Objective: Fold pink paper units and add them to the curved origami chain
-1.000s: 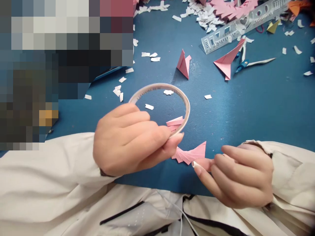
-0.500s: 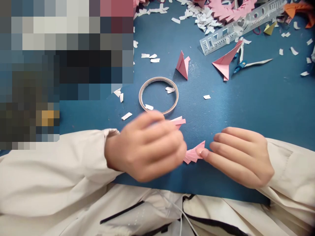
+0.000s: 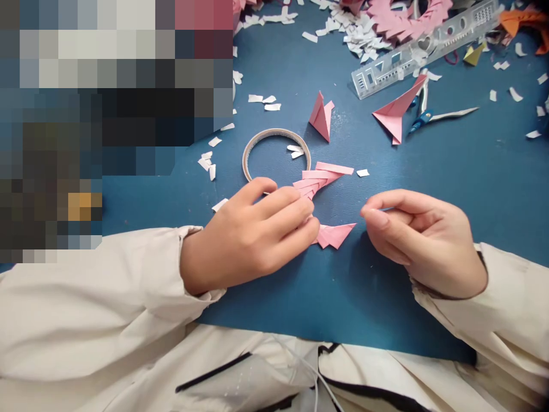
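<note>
My left hand (image 3: 253, 234) is closed on a chain of interlocked folded pink paper pieces (image 3: 316, 184). Its upper end sticks out past the fingers toward the tape roll, and a pointed lower end pokes out to the right beneath them. The middle of the chain is hidden under my fingers. To the right, apart from the paper, my right hand (image 3: 429, 246) is raised with thumb and index finger pinched together; nothing shows between them. A thin roll of tape (image 3: 277, 131) lies just beyond my left hand, partly covered by it.
Two loose folded pink paper pieces (image 3: 321, 117) (image 3: 397, 111) stand farther back. Blue-handled scissors (image 3: 424, 118) lie by the right one, below a clear stencil ruler (image 3: 420, 48). White paper scraps (image 3: 362, 34) and a pink paper ring (image 3: 407, 31) lie at the back.
My right hand has let go of the chain's lower end and moved up and away from it. The chain has turned in my left hand, so more of its upper part shows.
</note>
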A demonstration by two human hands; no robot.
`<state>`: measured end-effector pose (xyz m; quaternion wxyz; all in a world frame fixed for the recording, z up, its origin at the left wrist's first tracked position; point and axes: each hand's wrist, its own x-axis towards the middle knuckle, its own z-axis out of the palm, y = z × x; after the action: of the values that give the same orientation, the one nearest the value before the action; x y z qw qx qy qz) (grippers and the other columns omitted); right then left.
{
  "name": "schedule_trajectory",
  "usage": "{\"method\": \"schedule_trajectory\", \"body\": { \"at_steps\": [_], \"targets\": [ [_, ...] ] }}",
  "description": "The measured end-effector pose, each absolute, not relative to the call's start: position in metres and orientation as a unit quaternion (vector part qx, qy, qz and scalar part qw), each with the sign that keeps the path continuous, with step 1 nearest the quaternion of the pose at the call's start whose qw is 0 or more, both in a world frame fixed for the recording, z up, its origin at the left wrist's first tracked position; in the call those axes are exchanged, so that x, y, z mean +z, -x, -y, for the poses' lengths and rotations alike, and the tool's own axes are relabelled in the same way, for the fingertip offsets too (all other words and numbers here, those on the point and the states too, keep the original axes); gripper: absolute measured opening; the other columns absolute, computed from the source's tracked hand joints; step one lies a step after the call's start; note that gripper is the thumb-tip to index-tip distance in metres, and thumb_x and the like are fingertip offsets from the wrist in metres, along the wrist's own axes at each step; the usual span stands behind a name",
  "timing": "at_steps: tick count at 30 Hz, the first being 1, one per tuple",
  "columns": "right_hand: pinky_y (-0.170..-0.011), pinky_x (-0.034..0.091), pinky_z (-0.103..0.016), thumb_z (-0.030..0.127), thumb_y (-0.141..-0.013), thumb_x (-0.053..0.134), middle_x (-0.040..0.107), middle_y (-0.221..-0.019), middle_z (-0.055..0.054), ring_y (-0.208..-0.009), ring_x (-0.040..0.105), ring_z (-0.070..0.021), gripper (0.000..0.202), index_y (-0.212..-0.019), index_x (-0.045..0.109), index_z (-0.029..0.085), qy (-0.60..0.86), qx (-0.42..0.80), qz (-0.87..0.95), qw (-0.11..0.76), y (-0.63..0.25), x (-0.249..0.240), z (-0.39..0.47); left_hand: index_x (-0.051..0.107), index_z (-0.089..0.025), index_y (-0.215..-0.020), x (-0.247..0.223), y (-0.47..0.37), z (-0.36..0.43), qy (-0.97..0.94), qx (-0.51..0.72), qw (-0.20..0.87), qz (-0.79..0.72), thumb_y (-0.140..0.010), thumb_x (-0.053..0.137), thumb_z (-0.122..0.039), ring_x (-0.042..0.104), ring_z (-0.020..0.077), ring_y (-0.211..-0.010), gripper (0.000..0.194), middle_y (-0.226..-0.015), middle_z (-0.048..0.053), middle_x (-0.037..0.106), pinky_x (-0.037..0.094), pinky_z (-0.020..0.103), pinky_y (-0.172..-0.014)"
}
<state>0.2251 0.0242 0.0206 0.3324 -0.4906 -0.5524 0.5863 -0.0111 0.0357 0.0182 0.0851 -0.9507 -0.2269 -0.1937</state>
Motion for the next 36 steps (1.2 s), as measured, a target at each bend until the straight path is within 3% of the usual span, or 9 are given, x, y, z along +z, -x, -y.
{"method": "schedule_trajectory", "body": {
  "at_steps": [4,16,18,20,22,25,28,36],
  "targets": [
    [-0.033,0.021,-0.022,0.027,-0.086,0.066,0.031,-0.039,0.010,-0.031,0.026,-0.0054,0.005,-0.084,0.069,0.024,0.459,0.673,0.475,0.333,-0.227,0.019,-0.034,0.063,-0.014,-0.089,0.016,0.011,-0.035,0.940,-0.197,0.091,0.262,-0.089,0.059,-0.015,0.066,0.0200,-0.077,0.004,-0.084,0.007,0.070,0.049,0.033,-0.064],
    [-0.034,0.025,-0.021,0.032,-0.091,0.060,0.036,-0.036,0.008,-0.032,0.032,-0.0054,0.015,-0.089,0.074,0.026,0.449,0.678,0.497,0.303,-0.231,0.019,-0.037,0.063,-0.015,-0.073,0.018,0.012,-0.030,0.914,-0.226,0.103,0.320,-0.078,0.061,-0.006,0.061,0.0202,-0.066,0.010,-0.073,0.006,0.068,0.045,0.031,-0.053],
    [-0.035,0.026,-0.020,0.033,-0.092,0.060,0.039,-0.037,0.008,-0.033,0.034,-0.0052,0.016,-0.091,0.074,0.027,0.447,0.673,0.506,0.302,-0.232,0.019,-0.035,0.064,-0.012,-0.079,0.019,0.008,-0.027,0.911,-0.256,0.056,0.318,-0.077,0.060,-0.004,0.063,0.0212,-0.070,0.009,-0.076,0.009,0.068,0.049,0.032,-0.058],
    [-0.038,0.030,-0.020,0.035,-0.093,0.058,0.044,-0.040,0.007,-0.036,0.038,-0.0053,0.017,-0.095,0.074,0.028,0.442,0.663,0.523,0.302,-0.232,0.019,-0.032,0.065,-0.008,-0.089,0.022,0.002,-0.024,0.900,-0.282,-0.056,0.328,-0.080,0.056,-0.003,0.063,0.0202,-0.076,0.013,-0.081,0.010,0.069,0.053,0.033,-0.067],
    [-0.040,0.034,-0.021,0.034,-0.094,0.056,0.048,-0.044,0.006,-0.039,0.042,-0.0061,0.019,-0.100,0.073,0.027,0.429,0.650,0.549,0.301,-0.232,0.020,-0.029,0.064,-0.010,-0.093,0.025,-0.005,-0.021,0.863,-0.275,-0.204,0.371,-0.087,0.051,-0.005,0.062,0.0150,-0.075,0.015,-0.079,0.007,0.067,0.053,0.029,-0.072],
    [-0.041,0.038,-0.022,0.030,-0.095,0.054,0.051,-0.047,0.005,-0.042,0.048,-0.0083,0.021,-0.105,0.072,0.026,0.417,0.633,0.581,0.295,-0.232,0.021,-0.025,0.064,-0.012,-0.093,0.028,-0.014,-0.020,0.814,-0.295,-0.304,0.398,-0.089,0.056,-0.012,0.058,0.0101,-0.067,0.009,-0.072,0.002,0.064,0.051,0.023,-0.070],
    [-0.040,0.040,-0.021,0.027,-0.095,0.053,0.052,-0.048,0.004,-0.042,0.049,-0.0088,0.023,-0.108,0.072,0.027,0.411,0.619,0.601,0.293,-0.232,0.023,-0.025,0.065,-0.013,-0.086,0.028,-0.016,-0.022,0.800,-0.313,-0.325,0.394,-0.087,0.062,-0.013,0.056,0.0085,-0.064,0.004,-0.070,0.001,0.065,0.050,0.021,-0.068],
    [-0.043,0.044,-0.019,0.026,-0.095,0.051,0.054,-0.051,0.003,-0.045,0.051,-0.0086,0.025,-0.111,0.071,0.023,0.401,0.590,0.647,0.268,-0.231,0.026,-0.027,0.064,-0.017,-0.080,0.027,-0.014,-0.027,0.808,-0.306,-0.319,0.389,-0.087,0.057,-0.009,0.058,0.0089,-0.065,0.013,-0.069,0.000,0.067,0.052,0.024,-0.069]
  ]
}}
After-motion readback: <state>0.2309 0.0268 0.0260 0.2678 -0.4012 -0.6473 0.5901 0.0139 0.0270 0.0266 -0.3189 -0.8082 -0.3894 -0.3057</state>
